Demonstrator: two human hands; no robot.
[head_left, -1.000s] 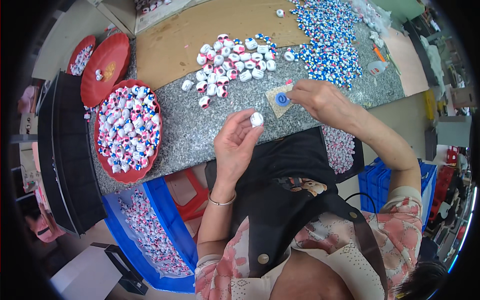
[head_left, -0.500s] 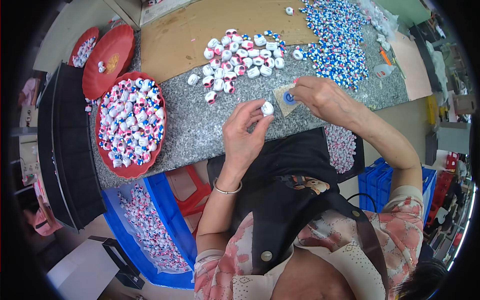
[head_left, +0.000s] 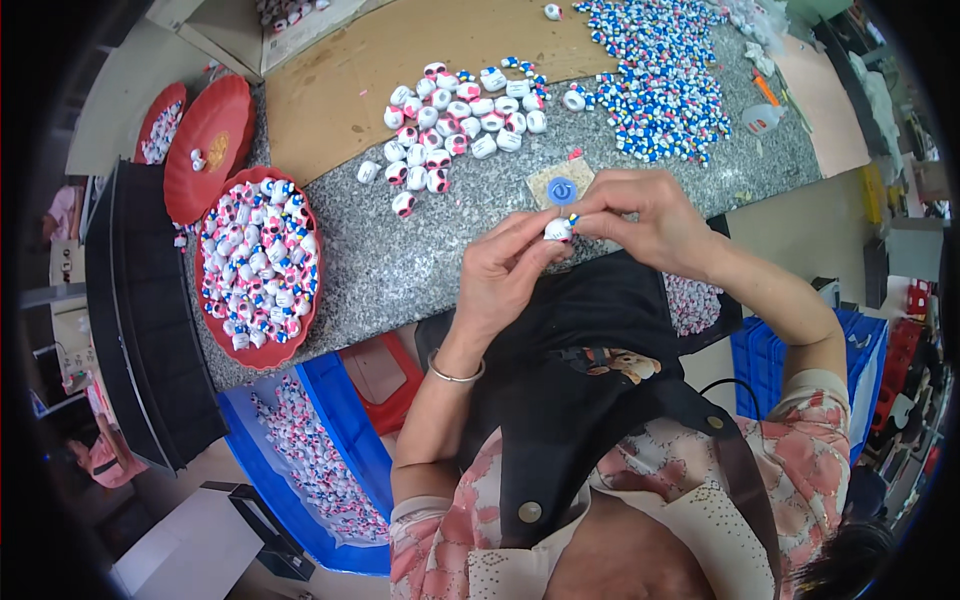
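My left hand (head_left: 495, 275) pinches a small white toy head (head_left: 556, 231) near the table's front edge. Against its right side my right hand (head_left: 655, 222) holds a tiny blue-and-yellow piece (head_left: 574, 218) between thumb and forefinger; the fingertips of both hands almost meet. Just beyond them a round blue disc-like dish (head_left: 561, 190) lies on a tan square pad (head_left: 540, 183). Farther off, several loose white-and-pink toy heads (head_left: 484, 146) are scattered. A large heap of small blue, white and yellow pieces (head_left: 660, 85) spreads at the far right.
A red scalloped bowl (head_left: 314, 305) full of toy heads stands at the left, with another red dish (head_left: 205, 135) behind it. Cardboard (head_left: 330, 95) covers the back of the speckled grey table (head_left: 370, 255). Blue crates (head_left: 345, 420) stand below; an orange-tipped bottle (head_left: 764, 117) lies at right.
My right hand has come from beside the blue dish toward my left hand, bringing a small blue-and-yellow piece against the white toy head. The whole view has shifted slightly.
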